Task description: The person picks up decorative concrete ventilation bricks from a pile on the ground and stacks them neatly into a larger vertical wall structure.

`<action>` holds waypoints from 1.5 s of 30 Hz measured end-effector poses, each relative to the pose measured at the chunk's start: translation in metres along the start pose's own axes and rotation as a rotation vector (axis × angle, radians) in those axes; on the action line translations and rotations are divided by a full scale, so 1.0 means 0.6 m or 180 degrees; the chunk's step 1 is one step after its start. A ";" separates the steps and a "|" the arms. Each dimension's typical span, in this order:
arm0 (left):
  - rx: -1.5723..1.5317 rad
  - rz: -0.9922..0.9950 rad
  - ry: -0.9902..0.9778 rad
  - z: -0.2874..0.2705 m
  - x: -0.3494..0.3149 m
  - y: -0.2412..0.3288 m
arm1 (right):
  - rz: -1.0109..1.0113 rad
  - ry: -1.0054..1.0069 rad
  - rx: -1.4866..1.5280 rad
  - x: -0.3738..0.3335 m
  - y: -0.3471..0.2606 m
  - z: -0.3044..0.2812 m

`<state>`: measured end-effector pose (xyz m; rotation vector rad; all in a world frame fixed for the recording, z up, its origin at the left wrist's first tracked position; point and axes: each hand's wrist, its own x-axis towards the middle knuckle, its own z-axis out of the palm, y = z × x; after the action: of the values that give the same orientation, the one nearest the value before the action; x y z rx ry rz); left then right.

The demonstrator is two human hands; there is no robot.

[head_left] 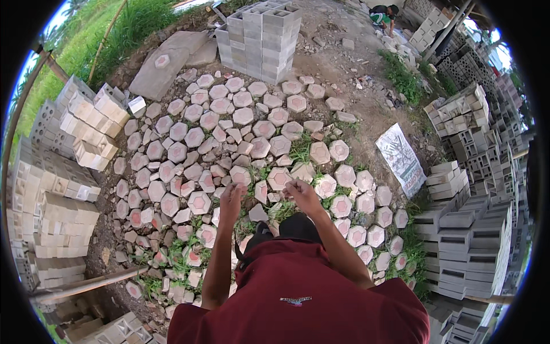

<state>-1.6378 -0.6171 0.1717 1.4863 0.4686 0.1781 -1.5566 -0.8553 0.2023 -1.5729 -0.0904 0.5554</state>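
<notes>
My left hand (232, 196) is raised in front of my body, its fingers drawn together in a pinch. Level with it and a short gap to the right, my right hand (301, 192) is also closed at the fingertips. Whatever either one may hold is too small to make out. Beneath them lie hexagonal paving blocks, grey with reddish centres; one such paver (279, 178) shows between the hands, and another paver (240, 174) lies just beyond the left. A dark shoe (262, 231) is partly visible below my hands.
Tall hollow-block stacks stand ahead (260, 43), and more blocks rise at left (66, 223) and right (470, 246). A printed sack (400, 159) lies on dirt at the right. A wooden pole (91, 284) crosses lower left. Another person (384, 17) crouches far off.
</notes>
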 end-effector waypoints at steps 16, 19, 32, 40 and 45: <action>-0.0572 -0.0577 0.0303 0.117 0.467 0.082 | -0.0267 0.0081 -0.0573 0.535 -0.146 -0.125; -0.0474 -0.0400 0.0259 0.111 0.558 0.120 | -0.0286 -0.0241 0.0132 0.666 -0.198 -0.103; -0.0736 -0.0442 0.1371 0.034 0.825 0.186 | 0.0127 -0.1503 -0.0460 0.997 -0.275 0.046; -0.0846 -0.0648 0.1248 -0.101 1.085 0.159 | 0.0551 -0.1419 -0.0321 1.241 -0.278 0.202; -0.0527 -0.0589 0.0807 -0.281 1.359 0.200 | 0.0036 -0.0979 -0.0685 1.477 -0.308 0.348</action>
<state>-0.9537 -0.1289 0.1307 1.2560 0.7742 0.2542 -0.8133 -0.3032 0.1266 -1.6855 -0.3850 0.8153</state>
